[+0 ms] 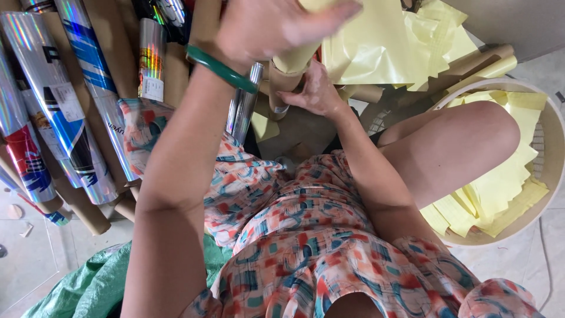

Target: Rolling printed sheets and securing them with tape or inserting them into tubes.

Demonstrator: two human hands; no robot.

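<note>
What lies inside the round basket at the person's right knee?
The round basket holds stacks of pale yellow paper sheets, some lying over its rim. The person's bare knee covers its left side, and the sheets hide its bottom.

holo foil rolls [53, 100] L | green bag [88, 282] | round basket [550, 176] R
</note>
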